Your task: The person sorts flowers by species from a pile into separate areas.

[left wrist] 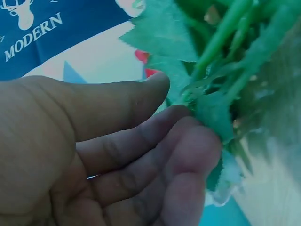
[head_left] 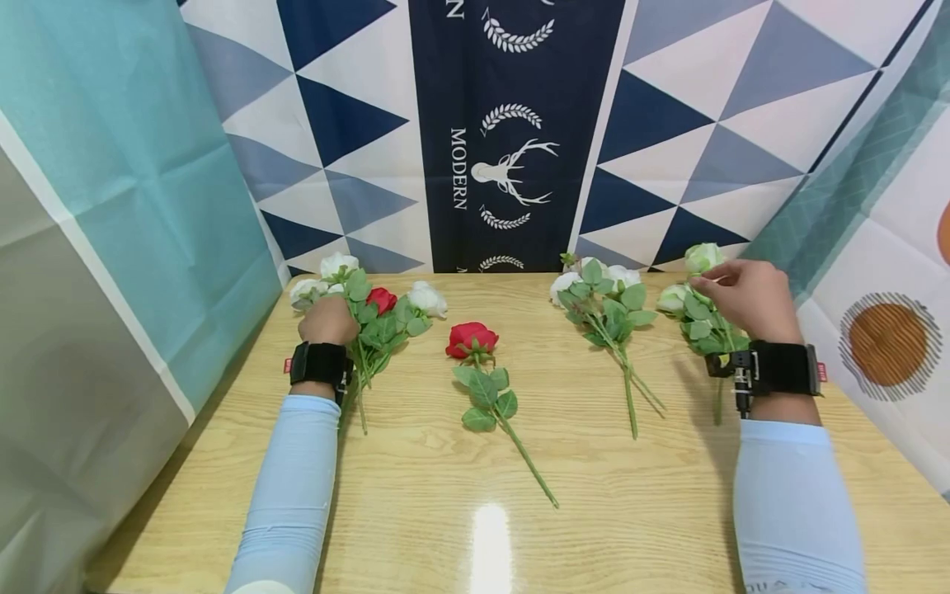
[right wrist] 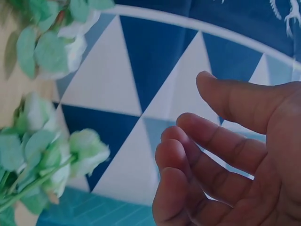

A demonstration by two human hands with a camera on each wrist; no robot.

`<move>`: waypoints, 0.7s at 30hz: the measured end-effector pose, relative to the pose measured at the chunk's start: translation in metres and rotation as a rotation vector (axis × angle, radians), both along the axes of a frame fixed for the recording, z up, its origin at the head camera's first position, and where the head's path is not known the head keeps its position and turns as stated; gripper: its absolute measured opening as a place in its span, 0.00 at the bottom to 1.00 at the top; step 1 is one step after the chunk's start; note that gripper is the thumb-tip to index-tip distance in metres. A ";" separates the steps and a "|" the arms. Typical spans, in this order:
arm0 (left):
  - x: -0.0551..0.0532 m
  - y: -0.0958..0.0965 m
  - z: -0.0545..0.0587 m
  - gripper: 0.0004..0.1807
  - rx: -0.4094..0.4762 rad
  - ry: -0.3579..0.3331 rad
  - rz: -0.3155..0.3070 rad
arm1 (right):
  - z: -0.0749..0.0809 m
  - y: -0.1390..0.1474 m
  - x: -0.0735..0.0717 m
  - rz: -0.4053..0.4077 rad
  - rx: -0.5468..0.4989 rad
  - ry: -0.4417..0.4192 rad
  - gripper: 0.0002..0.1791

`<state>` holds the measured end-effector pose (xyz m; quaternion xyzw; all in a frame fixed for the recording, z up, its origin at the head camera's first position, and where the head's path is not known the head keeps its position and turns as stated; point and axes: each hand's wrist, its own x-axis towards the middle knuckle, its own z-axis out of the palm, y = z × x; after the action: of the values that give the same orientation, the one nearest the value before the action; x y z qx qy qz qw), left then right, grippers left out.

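My left hand [head_left: 328, 320] is at a bunch of white and red flowers at the back left, a red rose [head_left: 382, 299] and a white flower [head_left: 426, 299] showing beside it. In the left wrist view its curled fingers and thumb lie against green leaves [left wrist: 214, 110], a narrow gap between thumb and index finger; I cannot tell whether they pinch a stem. My right hand [head_left: 755, 299] hovers by the pale green flowers [head_left: 703, 258] at the back right. Its fingers bend loosely, thumb apart, holding nothing in the right wrist view, where pale green blooms [right wrist: 87, 153] appear left of the fingertips.
A single red rose [head_left: 472, 340] lies mid-table, its stem slanting toward the front right. Right of it is a bunch of white flowers [head_left: 604, 289] with crossed stems. The wooden table [head_left: 416, 495] meets a patterned cloth backdrop [head_left: 512, 165] behind and hanging cloth [head_left: 134, 165] at the left.
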<state>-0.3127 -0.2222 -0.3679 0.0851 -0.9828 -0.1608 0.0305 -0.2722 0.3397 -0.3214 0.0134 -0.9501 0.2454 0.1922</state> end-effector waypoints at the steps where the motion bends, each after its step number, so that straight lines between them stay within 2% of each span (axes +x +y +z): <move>1: -0.001 0.000 -0.002 0.09 0.005 0.020 0.004 | 0.001 -0.004 0.001 0.012 0.006 0.007 0.32; 5: -0.004 0.001 -0.009 0.10 0.003 0.097 0.010 | 0.006 -0.018 0.004 0.056 0.017 0.012 0.30; 8: -0.008 0.002 -0.014 0.14 -0.004 0.127 0.019 | 0.009 -0.029 0.005 0.080 0.024 0.008 0.28; 14: -0.014 0.001 -0.023 0.23 0.001 0.062 0.040 | 0.014 -0.049 0.009 0.129 0.039 0.025 0.29; 17: -0.014 0.001 -0.023 0.19 0.003 0.036 0.034 | 0.015 -0.060 0.009 0.155 0.044 0.037 0.28; 21: -0.015 0.000 -0.023 0.12 0.022 0.036 0.040 | 0.013 -0.074 0.008 0.187 0.049 0.048 0.24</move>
<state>-0.3279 -0.2223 -0.3914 0.1023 -0.9784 -0.1722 0.0503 -0.2643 0.2662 -0.3086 0.1128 -0.9455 0.2387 0.1907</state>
